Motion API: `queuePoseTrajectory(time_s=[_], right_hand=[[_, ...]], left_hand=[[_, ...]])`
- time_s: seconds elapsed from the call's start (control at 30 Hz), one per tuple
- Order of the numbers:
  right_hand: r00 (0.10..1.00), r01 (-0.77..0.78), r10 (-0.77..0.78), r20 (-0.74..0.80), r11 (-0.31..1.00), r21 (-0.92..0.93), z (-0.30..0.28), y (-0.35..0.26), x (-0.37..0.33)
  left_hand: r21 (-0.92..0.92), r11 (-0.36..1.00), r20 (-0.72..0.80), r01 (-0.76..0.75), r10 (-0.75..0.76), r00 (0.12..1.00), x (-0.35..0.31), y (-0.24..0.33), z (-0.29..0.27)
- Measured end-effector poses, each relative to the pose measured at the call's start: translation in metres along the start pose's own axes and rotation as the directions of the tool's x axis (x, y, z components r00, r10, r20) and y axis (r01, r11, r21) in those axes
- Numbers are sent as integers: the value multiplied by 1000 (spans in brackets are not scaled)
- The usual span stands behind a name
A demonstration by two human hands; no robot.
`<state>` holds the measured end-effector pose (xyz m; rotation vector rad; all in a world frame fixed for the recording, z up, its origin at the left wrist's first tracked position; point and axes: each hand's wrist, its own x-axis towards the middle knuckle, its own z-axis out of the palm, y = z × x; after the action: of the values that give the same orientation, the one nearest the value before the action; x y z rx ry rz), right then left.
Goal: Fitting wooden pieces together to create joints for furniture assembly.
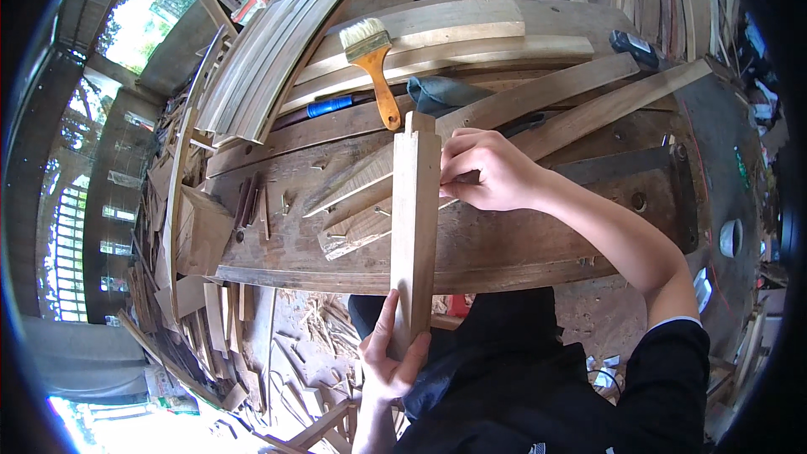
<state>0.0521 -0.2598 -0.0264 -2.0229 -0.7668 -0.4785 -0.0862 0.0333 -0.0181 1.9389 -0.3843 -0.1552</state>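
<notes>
A squared wooden piece (414,219) stands out over the front edge of the workbench, its far end cut into a stepped tenon. My left hand (391,361) grips its near end, thumb and fingers on opposite sides. Close to the tenon end, on the right side of the wood, my right hand (487,170) is closed in a pinch. Whatever its fingertips hold is hidden or too small to name. Just beyond the tenon lies a wide paintbrush (380,80) with an orange handle and pale bristles.
The wooden workbench (504,244) carries long boards (580,92), a blue-handled tool (329,107), a dark cloth (445,94) and scattered small pegs. A slatted panel (277,59) leans at the far left. Offcuts and shavings (324,324) litter the floor; a white bowl (730,238) is at right.
</notes>
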Motion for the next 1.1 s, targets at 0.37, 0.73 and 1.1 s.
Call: queuePoseTrajectory(time_s=[0.37, 0.73, 1.1], right_hand=[[999, -36, 37, 15, 997, -64, 1, 3, -3], [1000, 13, -11, 19, 996, -90, 2, 1, -4], [999, 42, -42, 4, 998, -53, 3, 2, -3]], left_hand=[[-115, 991, -116, -64, 51, 992, -4, -6, -3], [-50, 998, -89, -43, 38, 995, -6, -10, 0], [-89, 995, -48, 41, -46, 998, -5, -7, 2]])
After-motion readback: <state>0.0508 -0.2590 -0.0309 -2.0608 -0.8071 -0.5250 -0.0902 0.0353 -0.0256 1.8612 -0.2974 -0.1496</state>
